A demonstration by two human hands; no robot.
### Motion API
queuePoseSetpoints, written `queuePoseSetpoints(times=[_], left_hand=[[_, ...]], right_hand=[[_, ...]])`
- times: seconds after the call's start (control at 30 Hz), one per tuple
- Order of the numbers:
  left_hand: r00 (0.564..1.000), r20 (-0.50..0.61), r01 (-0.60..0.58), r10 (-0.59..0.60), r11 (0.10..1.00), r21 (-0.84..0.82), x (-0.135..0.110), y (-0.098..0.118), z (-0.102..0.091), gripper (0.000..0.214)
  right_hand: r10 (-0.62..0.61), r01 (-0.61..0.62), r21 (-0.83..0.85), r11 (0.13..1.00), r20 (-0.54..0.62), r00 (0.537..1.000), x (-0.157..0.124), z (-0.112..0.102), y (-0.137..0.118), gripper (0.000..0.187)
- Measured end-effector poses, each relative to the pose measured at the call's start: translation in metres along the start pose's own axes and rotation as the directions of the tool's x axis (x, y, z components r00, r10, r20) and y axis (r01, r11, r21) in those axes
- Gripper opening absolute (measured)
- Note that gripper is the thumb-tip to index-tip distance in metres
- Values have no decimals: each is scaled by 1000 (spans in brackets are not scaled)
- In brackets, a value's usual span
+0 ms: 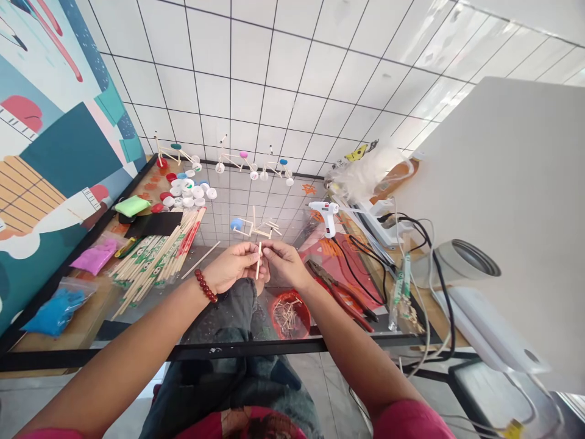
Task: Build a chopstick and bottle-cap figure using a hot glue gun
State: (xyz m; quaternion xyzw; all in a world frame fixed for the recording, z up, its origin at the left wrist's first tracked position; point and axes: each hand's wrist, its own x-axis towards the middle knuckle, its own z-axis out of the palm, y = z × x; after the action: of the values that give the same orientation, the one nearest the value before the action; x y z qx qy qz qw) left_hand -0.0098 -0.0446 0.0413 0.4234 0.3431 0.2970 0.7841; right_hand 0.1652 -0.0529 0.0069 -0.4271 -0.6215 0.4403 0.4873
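The left hand [232, 266], nearly closed, pinches a short wooden stick [259, 262]. The right hand [287, 262] curls close beside it; I can't tell if it grips.

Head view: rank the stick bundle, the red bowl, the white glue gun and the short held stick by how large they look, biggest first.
1. stick bundle
2. red bowl
3. white glue gun, cord left out
4. short held stick
This ranks apparent size only.
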Motion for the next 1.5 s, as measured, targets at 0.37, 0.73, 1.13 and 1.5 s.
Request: queuePoseSetpoints(times=[0.37, 0.73, 1.13, 1.5], left_hand=[[998, -15, 63, -64, 997, -55, -1, 2, 3, 9], [982, -89, 173, -169, 984, 36, -2, 12, -1, 19], [878, -391, -196, 275, 953, 230, 2, 16, -12, 33], [819, -335, -178, 465, 762, 623, 2, 14, -16, 26]], right_hand=[[110, -85, 241, 967, -89, 990, 0, 3, -9, 27], [118, -30, 249, 968, -346, 931, 8, -8, -8, 33], [138, -89, 195, 977, -255, 957, 6, -6, -6, 39], [-76, 50, -146, 988, -180, 981, 1, -7, -7, 27]])
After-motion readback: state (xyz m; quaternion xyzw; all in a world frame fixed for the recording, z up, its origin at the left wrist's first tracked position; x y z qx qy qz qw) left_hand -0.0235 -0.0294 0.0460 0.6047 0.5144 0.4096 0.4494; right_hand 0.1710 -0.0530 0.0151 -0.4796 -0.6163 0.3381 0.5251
